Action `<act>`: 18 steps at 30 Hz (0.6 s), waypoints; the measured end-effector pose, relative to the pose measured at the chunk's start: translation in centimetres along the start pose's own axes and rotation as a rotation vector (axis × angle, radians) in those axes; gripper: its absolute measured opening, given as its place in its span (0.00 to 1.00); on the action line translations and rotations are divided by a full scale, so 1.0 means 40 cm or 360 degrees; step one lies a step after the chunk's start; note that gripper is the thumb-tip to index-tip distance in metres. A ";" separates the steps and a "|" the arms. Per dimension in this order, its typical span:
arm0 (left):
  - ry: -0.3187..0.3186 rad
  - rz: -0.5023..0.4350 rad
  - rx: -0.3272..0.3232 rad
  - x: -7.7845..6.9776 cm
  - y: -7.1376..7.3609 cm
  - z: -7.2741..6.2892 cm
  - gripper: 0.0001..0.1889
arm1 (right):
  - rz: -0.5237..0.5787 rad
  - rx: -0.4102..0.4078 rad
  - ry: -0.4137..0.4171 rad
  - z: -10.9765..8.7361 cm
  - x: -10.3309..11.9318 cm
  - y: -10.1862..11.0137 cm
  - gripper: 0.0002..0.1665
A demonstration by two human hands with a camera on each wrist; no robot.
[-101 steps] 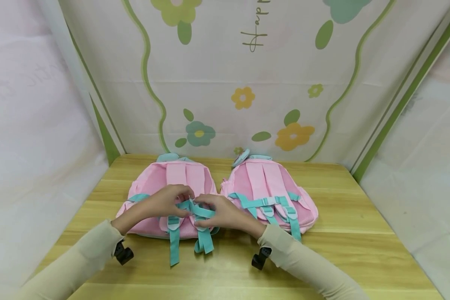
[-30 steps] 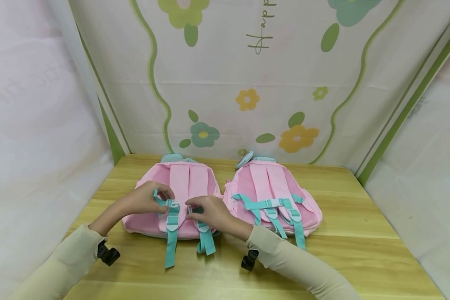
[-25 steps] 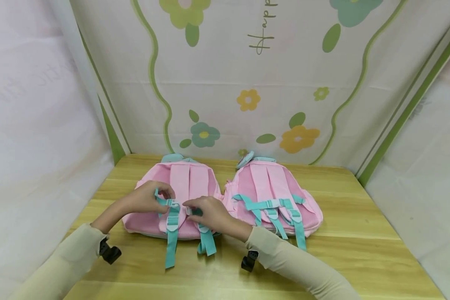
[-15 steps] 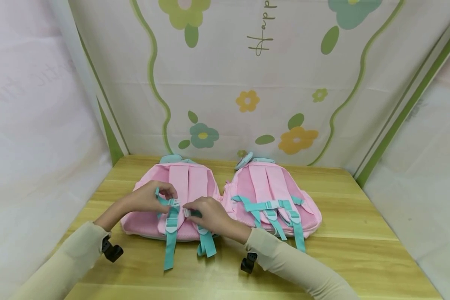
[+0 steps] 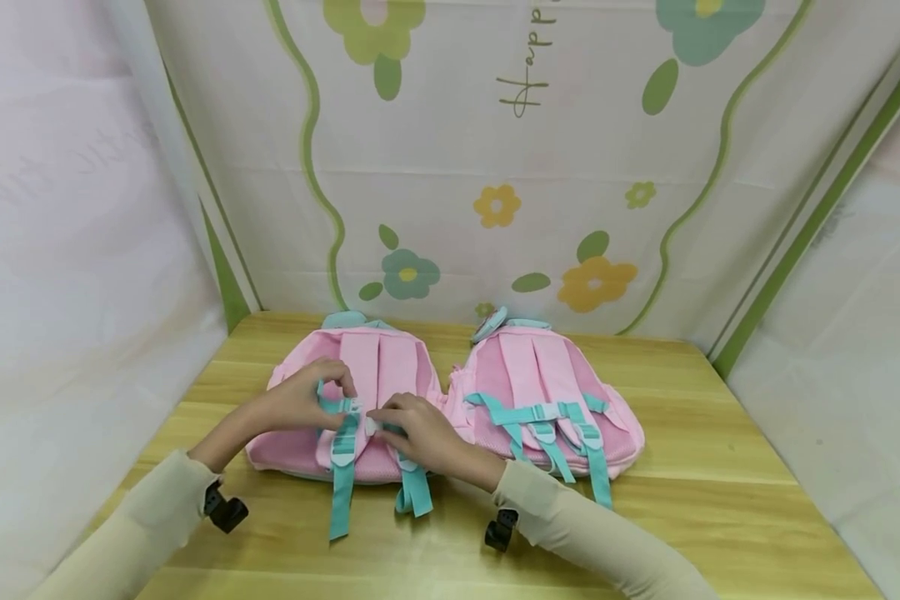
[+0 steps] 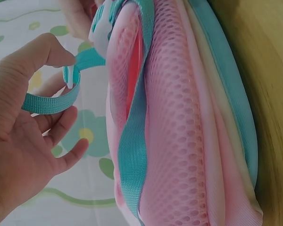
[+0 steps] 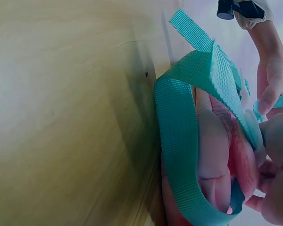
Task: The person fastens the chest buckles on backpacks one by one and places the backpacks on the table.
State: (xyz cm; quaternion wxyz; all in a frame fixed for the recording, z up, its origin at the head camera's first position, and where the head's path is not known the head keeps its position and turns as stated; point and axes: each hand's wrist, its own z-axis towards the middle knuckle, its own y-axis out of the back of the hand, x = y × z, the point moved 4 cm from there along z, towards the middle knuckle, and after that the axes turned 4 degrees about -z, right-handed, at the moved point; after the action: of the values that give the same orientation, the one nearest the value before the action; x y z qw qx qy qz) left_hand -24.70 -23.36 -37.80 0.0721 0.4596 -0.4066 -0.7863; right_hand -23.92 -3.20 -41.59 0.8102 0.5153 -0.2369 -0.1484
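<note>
Two pink backpacks with teal webbing lie with their shoulder straps facing up. At the left backpack, my left hand pinches a teal chest strap close to its white buckle half. The strap curls into a loop in the left wrist view. My right hand pinches another white buckle piece just to the right, partly hidden by its fingers. A small gap separates the two pieces. On the right backpack, a teal chest strap runs across, joined by a white buckle.
Teal strap ends hang from the left backpack onto the wooden table. A white floral cloth wall stands directly behind the backpacks, and cloth panels rise on both sides. The two backpacks touch at their sides.
Earlier, both hands were together at the left backpack's right shoulder strap. My left hand has since moved left with its buckle half. Over the last half second the hands have barely shifted.
</note>
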 end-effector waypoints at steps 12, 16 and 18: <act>-0.0110 0.0083 -0.0088 -0.041 -0.003 0.007 0.16 | -0.0147 -0.0373 0.0172 -0.032 -0.006 0.030 0.17; -0.0179 0.0084 -0.0117 -0.051 -0.004 0.010 0.16 | -0.0223 -0.0466 0.0242 -0.039 -0.006 0.035 0.18; -0.0205 0.0097 -0.0127 -0.056 -0.005 0.012 0.16 | -0.0281 -0.0510 0.0261 -0.041 -0.004 0.039 0.19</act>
State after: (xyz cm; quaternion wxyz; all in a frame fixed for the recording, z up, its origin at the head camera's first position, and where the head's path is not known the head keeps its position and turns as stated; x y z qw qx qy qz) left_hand -23.76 -21.87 -36.36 0.0879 0.3922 -0.3926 -0.8272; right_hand -23.20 -1.21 -40.81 0.8822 0.4089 -0.0972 -0.2122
